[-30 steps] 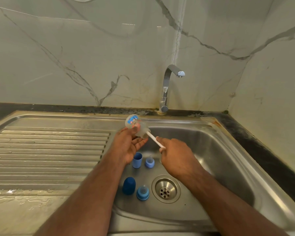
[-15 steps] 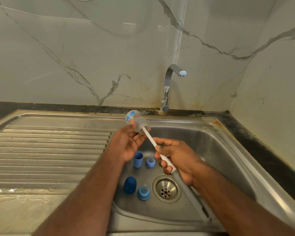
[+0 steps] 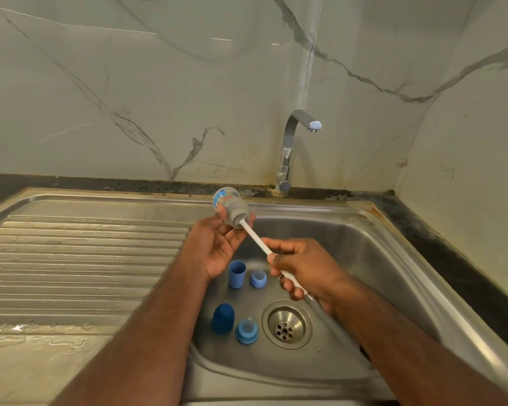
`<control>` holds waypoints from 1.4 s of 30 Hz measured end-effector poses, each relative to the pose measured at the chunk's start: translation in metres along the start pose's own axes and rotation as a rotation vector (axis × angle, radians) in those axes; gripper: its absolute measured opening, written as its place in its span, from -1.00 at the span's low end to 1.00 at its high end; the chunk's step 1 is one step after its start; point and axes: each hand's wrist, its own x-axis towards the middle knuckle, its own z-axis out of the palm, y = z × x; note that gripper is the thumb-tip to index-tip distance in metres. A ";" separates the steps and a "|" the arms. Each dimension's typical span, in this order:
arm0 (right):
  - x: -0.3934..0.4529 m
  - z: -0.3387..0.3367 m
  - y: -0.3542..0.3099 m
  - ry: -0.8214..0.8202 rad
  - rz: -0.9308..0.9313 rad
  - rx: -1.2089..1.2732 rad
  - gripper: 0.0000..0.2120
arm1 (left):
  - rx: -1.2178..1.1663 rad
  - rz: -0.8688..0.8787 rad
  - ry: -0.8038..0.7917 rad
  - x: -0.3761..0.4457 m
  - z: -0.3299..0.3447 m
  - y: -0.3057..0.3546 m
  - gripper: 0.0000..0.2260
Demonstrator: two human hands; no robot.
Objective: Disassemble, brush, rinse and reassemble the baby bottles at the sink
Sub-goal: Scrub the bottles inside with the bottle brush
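the pale marble-veined wall panel [image 3: 129, 98] rises beyond both hands, with the curved chrome tap [image 3: 288, 148] standing at its foot, past the right hand and turned so its spout points right. the stainless steel sink [image 3: 393, 259] spreads beneath both hands, and its ribbed steel draining board [image 3: 71, 259] runs out to the left of the left forearm, wet along its near edge. the round steel drain strainer [image 3: 286, 323] sits in the basin floor just below the right hand.

the left hand [image 3: 214, 247] is raised over the basin's back edge, fingers curled under and around the clear plastic baby bottle with a blue printed label [image 3: 229, 203], which lies tilted with its mouth facing the right hand. the right hand [image 3: 302, 268] grips the long white-handled bottle brush [image 3: 258, 241], fingers wrapped round the shaft, thumb and forefinger pinching it further up; the grey bristle head is inside the bottle's mouth.

on the basin floor, below the left hand, stands a light blue cylindrical cap [image 3: 237, 273], open end up, with a light blue collar and clear teat [image 3: 258, 279] just beside it, between the two hands. nearer the person, under the left forearm, stands a dark blue domed cap [image 3: 223, 317], and just to its right a second light blue collar with a clear teat [image 3: 246, 330], near the drain.
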 end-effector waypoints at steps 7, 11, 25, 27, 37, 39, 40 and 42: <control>0.000 0.010 -0.001 0.094 0.020 0.124 -0.68 | 0.125 -0.016 -0.042 -0.004 0.005 -0.009 -0.63; -0.004 0.007 -0.004 -0.048 0.029 0.256 -0.65 | 0.098 0.017 -0.057 -0.003 0.003 -0.006 -0.56; 0.000 0.003 -0.001 0.112 -0.169 -0.534 -0.59 | 0.070 0.026 -0.027 0.000 -0.002 -0.003 -0.61; 0.003 0.004 0.002 0.178 -0.220 -0.720 -0.59 | 0.075 0.032 -0.023 -0.001 -0.001 -0.004 -0.59; 0.003 0.003 0.002 0.062 -0.135 -0.336 -0.61 | 0.027 0.052 -0.041 -0.002 -0.001 -0.003 -0.62; 0.004 0.000 0.003 0.127 -0.194 -0.559 -0.59 | 0.012 0.042 -0.036 -0.002 0.000 -0.005 -0.65; 0.003 -0.001 0.002 0.116 -0.166 -0.421 -0.59 | -0.003 0.034 -0.045 -0.002 0.001 -0.005 -0.66; -0.002 -0.001 0.000 0.047 -0.033 0.047 -0.63 | -0.037 0.014 -0.056 -0.003 0.003 -0.003 -0.68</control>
